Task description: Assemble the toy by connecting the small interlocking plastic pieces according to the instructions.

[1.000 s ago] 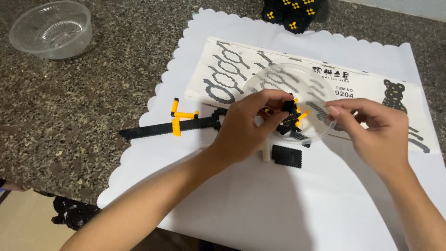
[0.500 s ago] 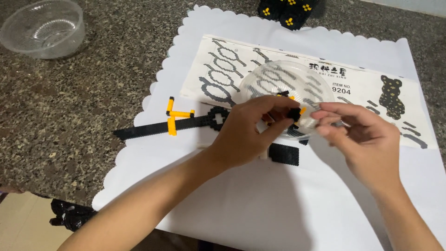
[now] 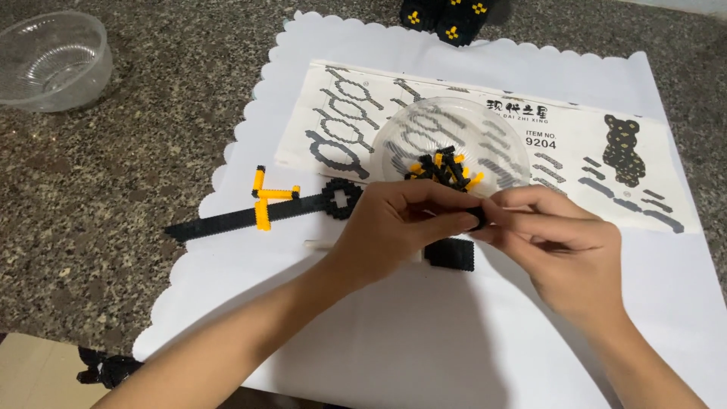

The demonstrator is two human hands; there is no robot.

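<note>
My left hand [image 3: 394, 231] and my right hand [image 3: 564, 246] meet over a white scalloped mat [image 3: 409, 341], both pinching a small black brick piece [image 3: 475, 218] between their fingertips. Just behind them stands a clear plastic bowl [image 3: 401, 136] holding several black and yellow small bricks [image 3: 445, 168]. A flat black brick block [image 3: 450, 254] lies under my hands. To the left lies a long black brick strip with a ring end [image 3: 250, 217] and yellow pieces [image 3: 263, 198] on it.
A printed instruction sheet [image 3: 606, 163] lies across the mat behind the bowl. An empty clear bowl [image 3: 49, 60] sits on the granite counter [image 3: 113, 189] at far left. A black and yellow brick figure [image 3: 450, 14] is at the top edge. Another black piece [image 3: 106, 369] lies below the counter edge.
My two hands have come closer together, fingertips now touching around the small black piece. The view has shifted slightly, with the bowl's bricks more exposed.
</note>
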